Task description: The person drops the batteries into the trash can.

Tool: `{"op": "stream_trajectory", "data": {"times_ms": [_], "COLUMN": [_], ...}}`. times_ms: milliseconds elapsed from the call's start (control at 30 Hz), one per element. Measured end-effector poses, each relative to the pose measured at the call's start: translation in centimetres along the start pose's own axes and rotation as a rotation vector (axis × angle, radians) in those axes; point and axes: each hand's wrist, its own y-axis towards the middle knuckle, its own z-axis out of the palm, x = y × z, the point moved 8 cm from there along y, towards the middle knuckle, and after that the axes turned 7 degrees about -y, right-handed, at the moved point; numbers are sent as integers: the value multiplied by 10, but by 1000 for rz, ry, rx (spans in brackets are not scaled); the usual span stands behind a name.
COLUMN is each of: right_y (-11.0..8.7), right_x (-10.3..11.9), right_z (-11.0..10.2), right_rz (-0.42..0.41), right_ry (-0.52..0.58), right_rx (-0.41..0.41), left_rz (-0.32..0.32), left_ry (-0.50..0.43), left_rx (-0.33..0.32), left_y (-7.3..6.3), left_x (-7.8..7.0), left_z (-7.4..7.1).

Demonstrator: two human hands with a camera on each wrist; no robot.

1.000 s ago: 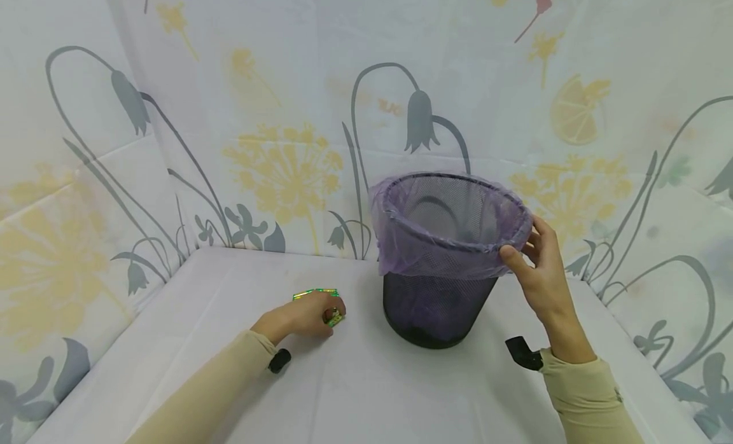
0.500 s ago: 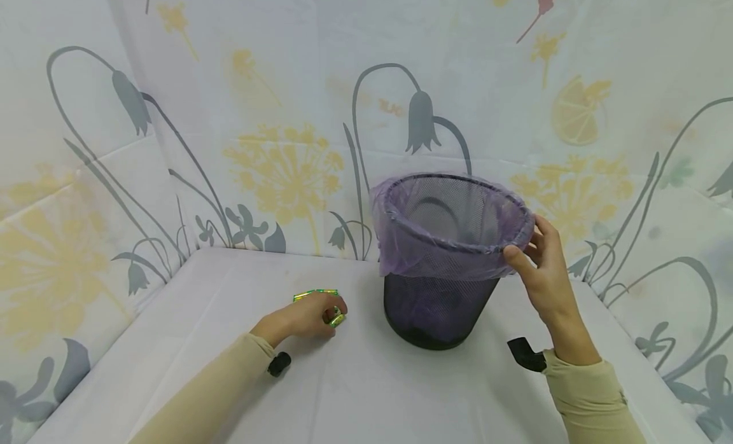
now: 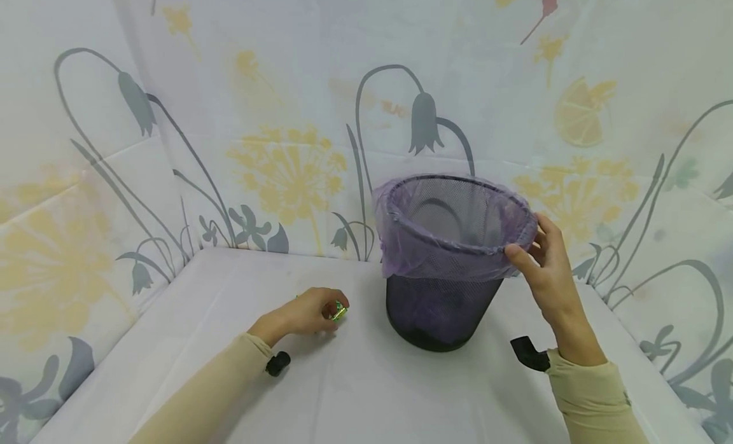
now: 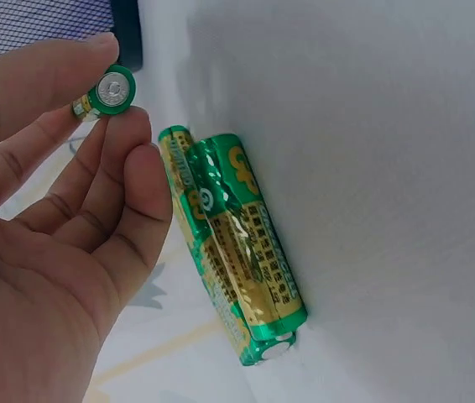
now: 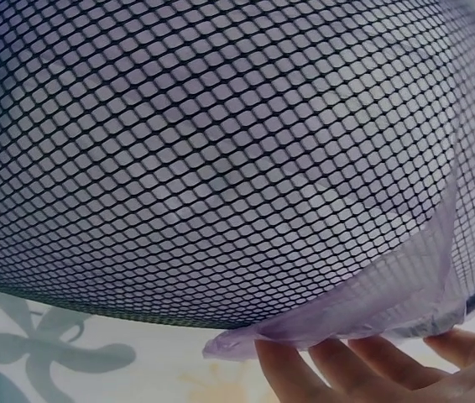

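Note:
My left hand (image 3: 306, 313) pinches a small green and gold battery (image 4: 113, 90) between thumb and fingertips, its silver end facing the wrist camera. Just beside those fingers, more green and gold batteries (image 4: 237, 243) lie side by side on the white surface, some under shiny clear wrap. In the head view the left hand hides nearly all of them. My right hand (image 3: 546, 275) grips the right rim of a black mesh wastebasket (image 3: 438, 317), thumb outside the near edge. A thin purple bin liner (image 3: 441, 261) is folded over the rim, and the right fingers press on it.
The wastebasket stands on a white cloth-covered table (image 3: 355, 393), to the right of the left hand. Behind and at both sides hangs a pale curtain (image 3: 321, 69) printed with flowers. A black wrist mount (image 3: 529, 353) sticks out from the right sleeve.
My left hand has risen slightly with the pinched battery, which has turned a little. The batteries behind it are now mostly covered by the hand. The right hand keeps its grip on the rim.

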Motion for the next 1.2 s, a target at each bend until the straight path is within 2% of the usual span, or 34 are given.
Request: {"op": "stream_trajectory", "data": {"times_ms": [167,300,467,667,900,1067,1200], "right_y": [-1,0,-1,-4,-4,-2,-1], "right_x": [0,0,-2,-2,-2,-1,-1], "right_z": [-1,1,3,3,4,4,3], "right_rz": [-1,-2,9,12,19,14,12], "right_ry": [46,53,54,88,71,64,55], "right_rx": [8,11,11,8,36,38,35], "left_rz": [32,47,67,54,82,144,188], "left_ry": [-24,-46,-67,-81,-101,-119,-130], "left_rx": [1,-1,-11,-26,-65,-90,-87], "left_y": [0,-2,-2,1,8,19,30], "left_x": [-6,-13,-25,-42,-77,-109,-136], "left_z": [-2,-9,-28,-56,-96,-122,-137]}}
